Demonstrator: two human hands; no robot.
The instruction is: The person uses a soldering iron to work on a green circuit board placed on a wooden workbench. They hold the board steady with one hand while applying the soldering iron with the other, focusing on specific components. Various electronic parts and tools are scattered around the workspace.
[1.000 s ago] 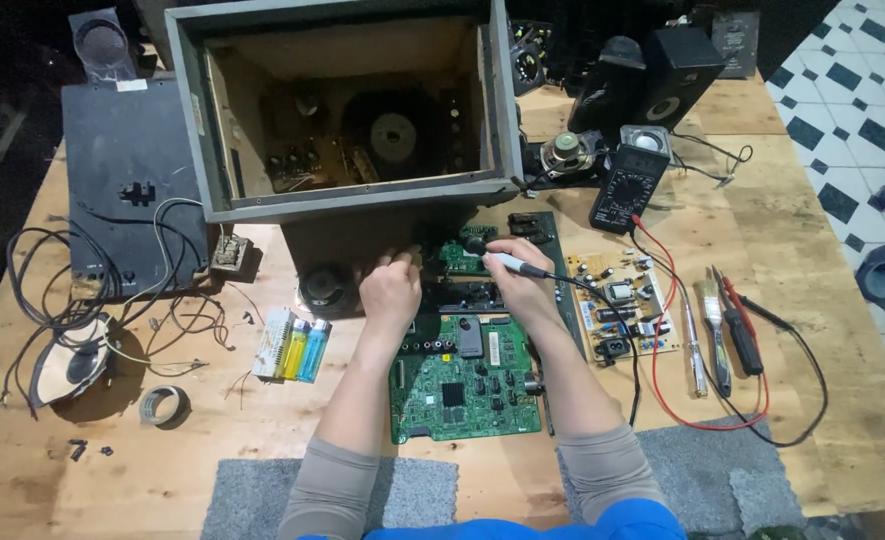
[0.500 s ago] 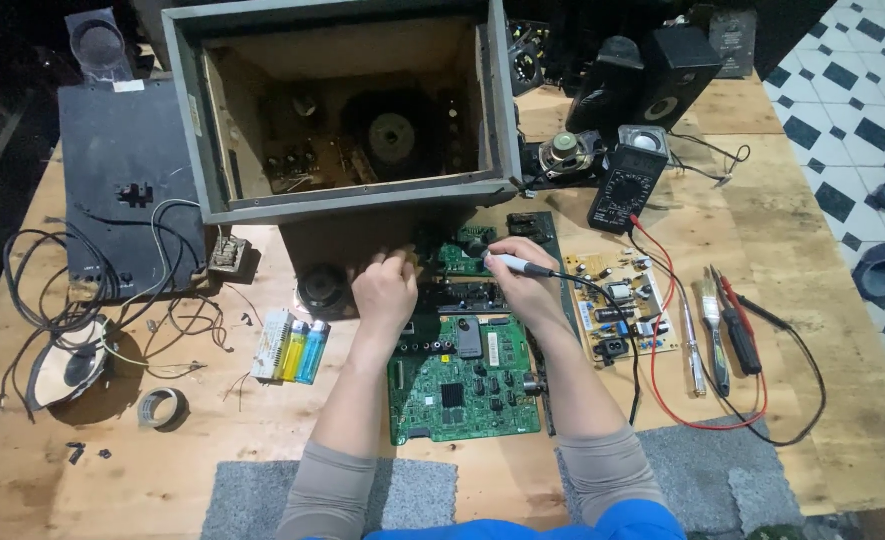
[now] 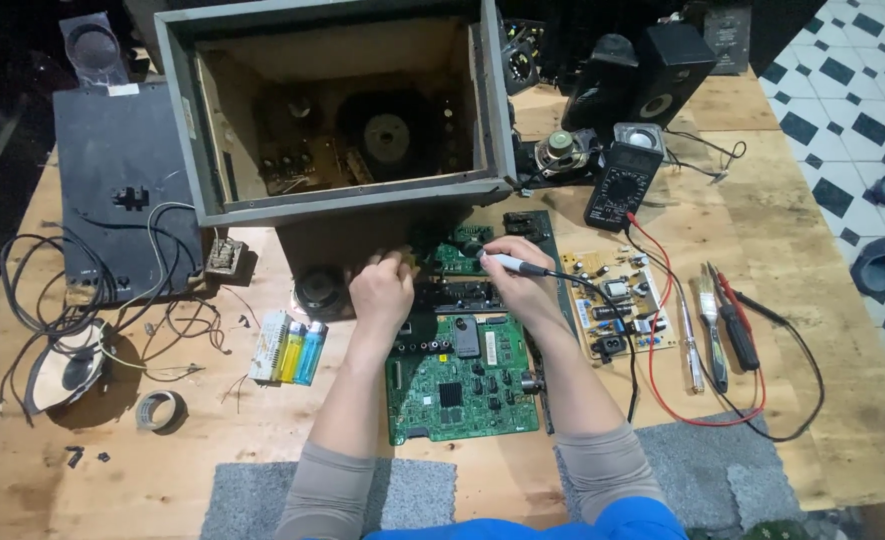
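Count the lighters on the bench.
2: a yellow lighter and a blue lighter lie side by side, left of the left hand. Clutter may hide others.

A black multimeter (image 3: pixel 622 185) lies at the far right of the wooden bench, just right of the open speaker cabinet. Its small grey rectangular screen sits at its upper end, too small to make out, with a round dial below it.

On the flat black panel (image 3: pixel 122 190) at the far left, a small white rectangular label (image 3: pixel 120 90) sits near the top edge.

A narrow pale label strip (image 3: pixel 189 118) runs down the left front edge of the grey speaker cabinet (image 3: pixel 342 205).

A green circuit board (image 3: pixel 460 385) in front of the person carries a small grey rectangular sticker (image 3: pixel 466 337) near its top.
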